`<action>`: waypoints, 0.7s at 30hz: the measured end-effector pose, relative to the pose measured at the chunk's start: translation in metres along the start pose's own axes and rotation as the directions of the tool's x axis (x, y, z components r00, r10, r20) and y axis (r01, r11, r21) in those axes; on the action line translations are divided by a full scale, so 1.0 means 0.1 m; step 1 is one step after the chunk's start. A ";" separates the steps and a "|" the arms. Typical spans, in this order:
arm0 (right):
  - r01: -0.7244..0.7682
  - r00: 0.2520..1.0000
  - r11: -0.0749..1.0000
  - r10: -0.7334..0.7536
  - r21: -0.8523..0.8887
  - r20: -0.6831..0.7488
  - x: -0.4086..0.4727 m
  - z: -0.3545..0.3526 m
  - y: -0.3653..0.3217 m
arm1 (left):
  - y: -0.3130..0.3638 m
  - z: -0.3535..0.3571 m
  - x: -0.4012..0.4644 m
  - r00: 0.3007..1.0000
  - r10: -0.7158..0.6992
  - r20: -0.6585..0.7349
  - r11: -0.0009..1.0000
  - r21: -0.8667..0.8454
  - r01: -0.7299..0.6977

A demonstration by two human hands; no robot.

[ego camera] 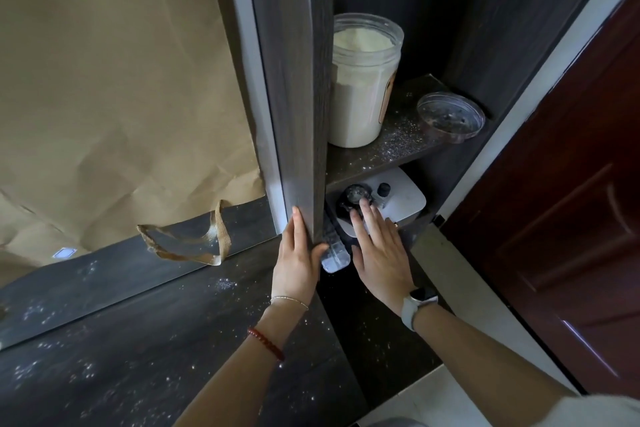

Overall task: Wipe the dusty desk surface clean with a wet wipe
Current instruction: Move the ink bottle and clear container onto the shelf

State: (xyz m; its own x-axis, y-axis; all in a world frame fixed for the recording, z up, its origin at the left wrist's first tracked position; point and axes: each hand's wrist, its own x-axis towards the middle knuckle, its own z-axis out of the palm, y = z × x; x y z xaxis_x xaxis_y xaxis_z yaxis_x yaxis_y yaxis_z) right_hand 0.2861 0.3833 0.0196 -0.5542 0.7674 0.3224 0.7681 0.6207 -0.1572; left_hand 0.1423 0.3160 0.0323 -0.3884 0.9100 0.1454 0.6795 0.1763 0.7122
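Note:
The dark wood-grain desk surface [145, 350] fills the lower left and is speckled with white dust. My left hand [298, 260] grips the front edge of the upright dark shelf panel [298, 97], fingers flat on its left face and thumb round the edge. My right hand [377, 250] reaches into the lower shelf compartment, fingers spread flat, holding nothing, its fingertips near a black dusty knob [355, 196] on a white appliance [401, 199]. I see no wet wipe.
A clear jar of pale powder [362, 87] and a dusty clear lid [450, 118] stand on the upper shelf [398, 149]. Brown paper [114, 87] covers the mirror on the left, with a torn tape loop [187, 239]. A reddish door [568, 218] is at right.

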 end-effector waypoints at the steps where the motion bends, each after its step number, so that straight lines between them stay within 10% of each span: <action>1: -0.010 1.000 1.000 0.010 0.002 0.020 0.01 0.00 -0.01 | 0.00 0.00 0.00 1.000 0.002 0.000 1.000 -0.003 -0.002; 16: -0.377 0.926 0.920 0.373 0.108 0.057 -0.89 -0.13 -0.20 | -0.18 -0.06 -0.60 0.961 -0.200 0.188 0.971 0.168 0.169; 21: -0.651 0.759 0.754 0.648 0.088 0.065 -2.07 -0.24 -0.08 | 0.07 0.41 -1.16 0.876 -0.020 0.482 0.960 0.254 -0.117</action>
State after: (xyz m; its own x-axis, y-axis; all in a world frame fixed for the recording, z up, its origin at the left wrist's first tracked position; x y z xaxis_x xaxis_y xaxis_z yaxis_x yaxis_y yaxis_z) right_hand 0.4026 0.2158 -0.0236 0.0561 0.9951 0.0819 0.9117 -0.0176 -0.4104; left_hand 0.2179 0.2266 -0.0072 -0.0539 0.9744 -0.2184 0.8558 0.1577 0.4926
